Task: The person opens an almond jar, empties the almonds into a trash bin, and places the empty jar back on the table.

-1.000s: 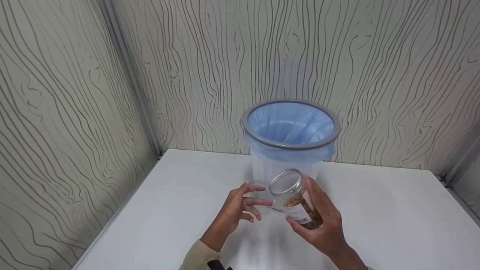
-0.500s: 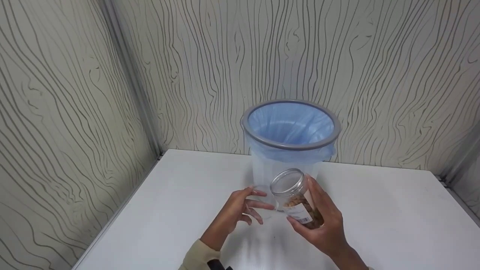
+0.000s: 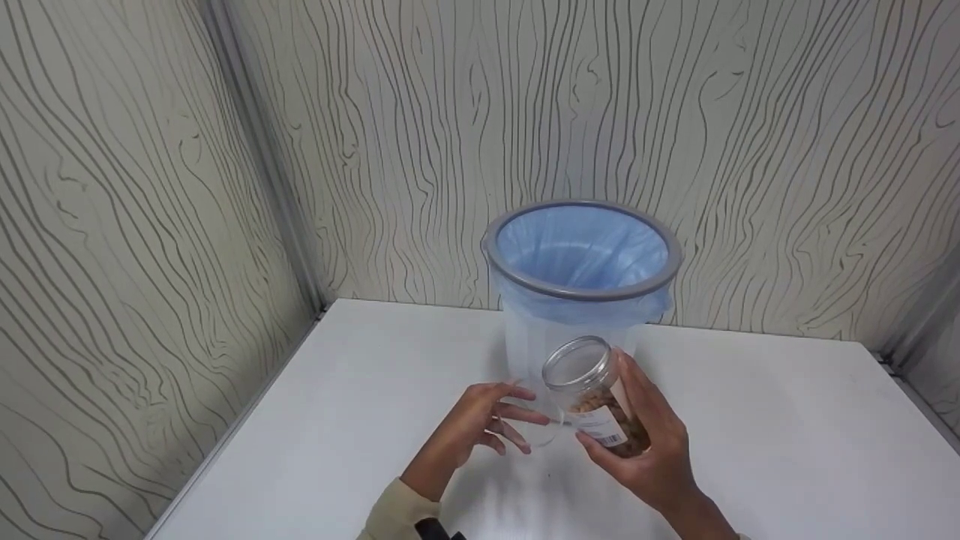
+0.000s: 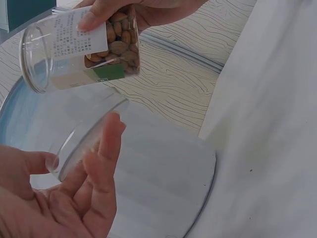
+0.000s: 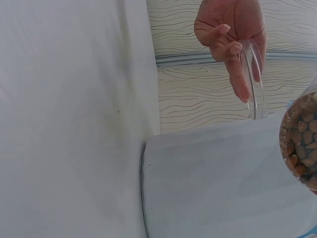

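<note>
A clear jar (image 3: 600, 420) partly filled with almonds (image 4: 119, 47) leans to the left in my right hand (image 3: 660, 450), which grips it round the side. Its metal-rimmed mouth has no cover on it, and a white label with print shows on the wall. My left hand (image 3: 484, 424) holds a clear round lid (image 4: 84, 139) by its edge, thumb on one side and fingers on the other. In the right wrist view the lid (image 5: 256, 84) appears edge-on, apart from the jar.
Behind the hands stands a white bin (image 3: 525, 337) lined with a blue bag (image 3: 585, 247), under a grey rim ring (image 3: 581, 294). The white table (image 3: 772, 420) meets wood-patterned walls (image 3: 405, 150) at the back and left.
My left hand has shifted slightly down and to the right with the lid, whose face has turned more into view. The jar and right hand have barely moved.
</note>
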`<action>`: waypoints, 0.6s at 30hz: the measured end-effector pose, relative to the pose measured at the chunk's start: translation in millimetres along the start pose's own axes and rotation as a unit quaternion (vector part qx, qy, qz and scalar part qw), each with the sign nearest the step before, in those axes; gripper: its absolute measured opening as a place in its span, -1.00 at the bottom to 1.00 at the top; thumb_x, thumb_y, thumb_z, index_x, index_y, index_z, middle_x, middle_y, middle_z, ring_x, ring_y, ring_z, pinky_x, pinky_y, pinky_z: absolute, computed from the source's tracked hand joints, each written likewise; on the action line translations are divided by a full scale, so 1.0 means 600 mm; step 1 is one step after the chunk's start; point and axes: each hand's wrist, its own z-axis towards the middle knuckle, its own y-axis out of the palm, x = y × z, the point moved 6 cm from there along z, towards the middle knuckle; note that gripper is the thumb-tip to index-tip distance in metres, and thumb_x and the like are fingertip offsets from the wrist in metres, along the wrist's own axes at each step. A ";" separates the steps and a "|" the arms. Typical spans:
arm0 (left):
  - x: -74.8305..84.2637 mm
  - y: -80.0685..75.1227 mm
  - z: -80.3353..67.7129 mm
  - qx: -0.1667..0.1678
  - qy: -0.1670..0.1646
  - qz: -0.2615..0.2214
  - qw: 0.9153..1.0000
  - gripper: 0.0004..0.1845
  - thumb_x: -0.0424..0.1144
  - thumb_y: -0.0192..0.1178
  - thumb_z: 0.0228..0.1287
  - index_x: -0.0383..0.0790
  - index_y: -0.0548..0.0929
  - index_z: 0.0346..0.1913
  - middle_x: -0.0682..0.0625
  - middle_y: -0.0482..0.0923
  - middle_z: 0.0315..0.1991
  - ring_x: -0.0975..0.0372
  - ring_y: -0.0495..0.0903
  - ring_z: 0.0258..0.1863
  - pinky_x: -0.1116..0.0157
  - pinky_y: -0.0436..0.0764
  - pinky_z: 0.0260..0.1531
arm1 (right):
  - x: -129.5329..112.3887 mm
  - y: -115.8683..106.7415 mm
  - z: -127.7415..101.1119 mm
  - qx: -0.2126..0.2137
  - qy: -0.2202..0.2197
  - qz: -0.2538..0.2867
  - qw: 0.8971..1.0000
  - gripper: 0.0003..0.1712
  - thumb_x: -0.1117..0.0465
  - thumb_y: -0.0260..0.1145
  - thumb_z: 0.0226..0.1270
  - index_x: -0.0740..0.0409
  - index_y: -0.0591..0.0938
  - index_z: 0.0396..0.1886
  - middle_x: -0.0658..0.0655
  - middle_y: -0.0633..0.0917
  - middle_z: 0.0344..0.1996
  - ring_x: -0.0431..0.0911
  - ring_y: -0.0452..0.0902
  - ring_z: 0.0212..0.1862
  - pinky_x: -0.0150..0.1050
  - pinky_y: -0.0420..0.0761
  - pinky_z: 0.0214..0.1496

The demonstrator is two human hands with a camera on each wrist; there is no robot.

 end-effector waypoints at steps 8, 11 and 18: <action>-0.004 0.001 -0.001 -0.009 0.004 0.028 1.000 -0.45 0.18 -0.03 0.53 -0.21 0.69 0.11 -0.10 0.79 -0.15 0.05 0.80 -0.41 0.38 0.60 -0.62 | -0.004 -0.002 0.004 0.006 -0.002 0.001 1.000 0.03 -0.14 0.52 0.17 0.57 0.40 0.34 0.50 0.48 0.31 -0.01 0.40 0.43 -0.31 0.36 0.41; -0.005 0.001 -0.001 -0.016 0.006 0.029 0.999 -0.42 0.19 0.00 0.52 -0.25 0.68 0.14 -0.12 0.79 -0.14 0.03 0.80 -0.38 0.32 0.68 -0.54 | -0.007 -0.003 0.007 0.010 -0.006 0.005 1.000 0.02 -0.13 0.52 0.18 0.58 0.40 0.33 0.52 0.48 0.29 0.00 0.40 0.42 -0.32 0.37 0.40; -0.010 0.002 0.002 -0.033 0.003 0.025 0.999 -0.49 0.06 0.04 0.54 -0.32 0.65 0.17 -0.16 0.78 -0.14 -0.03 0.80 -0.30 0.15 0.75 -0.33 | -0.009 -0.004 0.010 0.011 -0.006 -0.002 1.000 0.01 -0.14 0.51 0.19 0.57 0.41 0.33 0.51 0.49 0.29 -0.01 0.40 0.42 -0.32 0.37 0.40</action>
